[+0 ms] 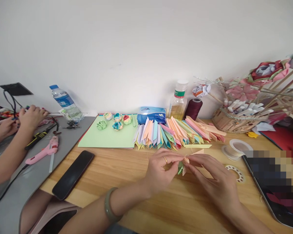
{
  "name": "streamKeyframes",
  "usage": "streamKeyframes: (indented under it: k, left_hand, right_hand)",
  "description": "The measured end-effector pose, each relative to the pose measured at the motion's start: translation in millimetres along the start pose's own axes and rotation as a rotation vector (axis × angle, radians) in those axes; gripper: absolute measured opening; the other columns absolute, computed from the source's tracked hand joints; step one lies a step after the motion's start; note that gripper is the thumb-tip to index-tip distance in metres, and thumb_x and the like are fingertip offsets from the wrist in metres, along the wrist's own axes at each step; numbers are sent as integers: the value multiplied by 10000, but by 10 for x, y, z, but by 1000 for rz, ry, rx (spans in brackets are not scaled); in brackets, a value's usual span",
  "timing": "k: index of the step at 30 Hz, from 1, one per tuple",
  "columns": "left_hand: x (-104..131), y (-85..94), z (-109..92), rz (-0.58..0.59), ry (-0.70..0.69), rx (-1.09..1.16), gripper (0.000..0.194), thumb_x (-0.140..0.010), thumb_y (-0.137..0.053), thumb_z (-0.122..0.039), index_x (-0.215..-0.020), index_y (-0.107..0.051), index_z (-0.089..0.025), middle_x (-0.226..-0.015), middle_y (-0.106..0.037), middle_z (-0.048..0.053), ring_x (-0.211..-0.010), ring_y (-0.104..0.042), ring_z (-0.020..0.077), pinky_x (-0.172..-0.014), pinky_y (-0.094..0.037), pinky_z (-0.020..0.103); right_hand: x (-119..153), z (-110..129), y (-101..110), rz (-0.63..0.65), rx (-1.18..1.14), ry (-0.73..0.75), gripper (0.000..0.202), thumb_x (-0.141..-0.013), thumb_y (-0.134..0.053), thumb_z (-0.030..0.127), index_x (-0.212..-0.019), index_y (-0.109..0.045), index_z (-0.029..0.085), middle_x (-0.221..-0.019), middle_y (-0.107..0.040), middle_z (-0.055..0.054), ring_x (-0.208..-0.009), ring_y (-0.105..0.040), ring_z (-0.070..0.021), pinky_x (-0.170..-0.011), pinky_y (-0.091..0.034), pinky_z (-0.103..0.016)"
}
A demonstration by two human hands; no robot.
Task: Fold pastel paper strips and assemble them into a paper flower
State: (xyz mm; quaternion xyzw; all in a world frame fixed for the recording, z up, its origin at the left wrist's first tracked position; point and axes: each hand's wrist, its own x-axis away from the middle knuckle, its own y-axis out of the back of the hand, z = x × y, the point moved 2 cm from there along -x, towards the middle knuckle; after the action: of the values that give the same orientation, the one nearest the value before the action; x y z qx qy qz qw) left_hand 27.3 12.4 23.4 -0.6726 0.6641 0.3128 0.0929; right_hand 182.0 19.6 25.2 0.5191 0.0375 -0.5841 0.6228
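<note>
Between my two hands, above the wooden table (127,169), is a small folded paper piece (184,167) in peach and green. My left hand (162,169), with a ring on one finger, pinches it from the left. From the right, my right hand (213,175) grips the same piece with thumb and fingertips. My fingers cover part of it. Just beyond lies a row of folded paper strips (156,135) in many colours. Several finished paper flowers (117,126) rest on a light green sheet (107,141) behind and to the left.
A phone (73,174) lies at left, a tablet (270,185) at right beside a thread spool (235,149). A tissue pack (151,115), a bottle (178,102) and a basket (228,122) stand behind. Another person's hands (31,118) work near a pink glue gun (44,151).
</note>
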Motion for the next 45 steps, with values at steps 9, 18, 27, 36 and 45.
streamKeyframes:
  k: [9, 18, 27, 36, 45]
  left_hand:
    - [13, 0, 3, -2, -55, -2, 260, -735, -501, -68, -872, -678, -200, -845, -704, 66, -775, -607, 164, -702, -506, 336]
    - [1, 9, 5, 1, -31, -2, 218, -725, -504, -68, -810, -662, -191, -804, -705, 62, -774, -617, 161, -717, -504, 322]
    - [7, 9, 11, 8, -38, 0, 196, -734, -496, -68, -795, -644, -181, -812, -697, 66, -783, -622, 157, -723, -501, 311]
    - [4, 27, -6, 31, -53, -5, 126, -728, -515, -98, -786, -603, -166, -770, -638, 68, -753, -587, 152, -690, -481, 285]
    - [13, -11, 57, 123, 222, 199, 106, -701, -592, -184, -796, -557, -151, -767, -595, 45, -710, -562, 133, -657, -474, 253]
  right_hand:
    - [5, -1, 3, -8, -22, -9, 142, -761, -594, 179, -891, -589, 235, -768, -672, -32, -717, -621, -186, -632, -500, -318]
    - [2, 13, -6, 20, -51, -13, 158, -768, -585, 155, -905, -563, 231, -777, -645, -35, -726, -594, -177, -614, -489, -302]
    - [21, -11, 1, 33, -72, -24, 118, -763, -593, 137, -827, -548, 225, -719, -611, -25, -671, -566, -169, -582, -456, -290]
    - [8, -22, 6, 123, -299, -84, 127, -780, -559, 113, -762, -517, 232, -743, -586, -15, -725, -560, -163, -632, -457, -278]
    - [-11, -59, -22, 253, -561, -407, 100, -794, -560, 292, -730, -551, 215, -696, -566, 1, -650, -540, -142, -587, -440, -244]
